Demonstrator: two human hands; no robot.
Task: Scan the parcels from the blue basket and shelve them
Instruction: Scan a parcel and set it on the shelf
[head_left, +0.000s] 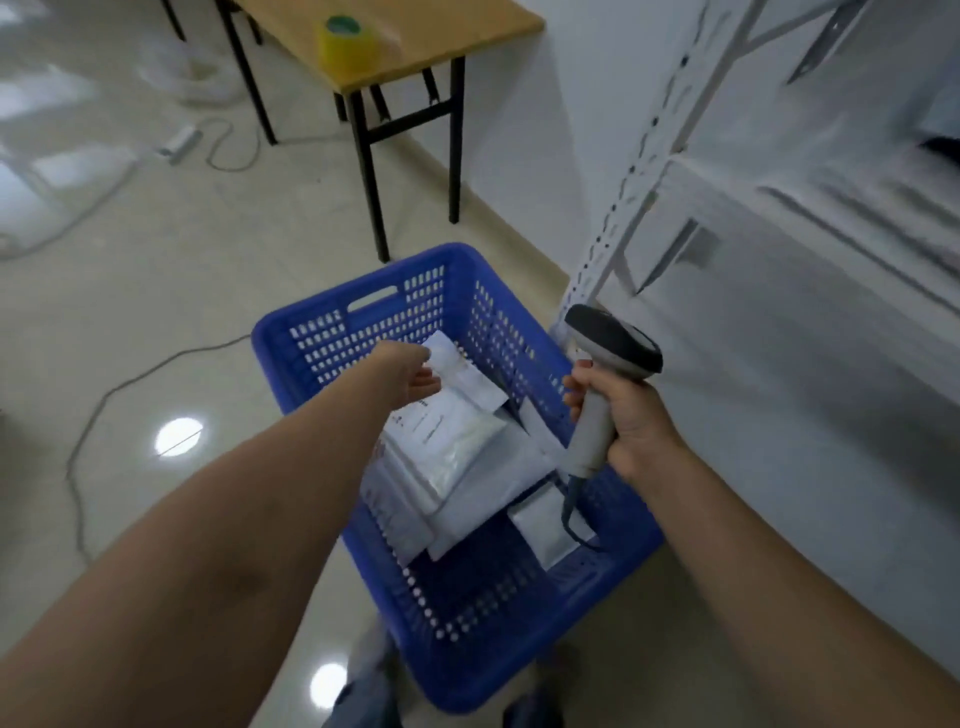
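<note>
Head view looks down on the blue basket (311, 340), which stands on the pale tiled floor (156, 270) just beside the foot of a white metal shelf rack (626, 208). White parcels (467, 462) lie stacked and overlapping inside it, mostly toward the middle and far side. The left hand (413, 371) reaches into the basket and meets the near edge of the top parcel (462, 369), thumb on the upper side; motion blur hides whether the fingers actually grip it or only touch it. The right hand (631, 415) is wrapped tight round the handle of a grey scanner (597, 400), held upright over the basket's right rim, its dark head tipped toward the rack and its cable (569, 514) hanging down among the parcels. Farther off stands a wooden table (415, 31) on black legs with a yellow tape roll (347, 39) near its edge, and a grey floor cable (104, 405) trails across the tiles at left
</note>
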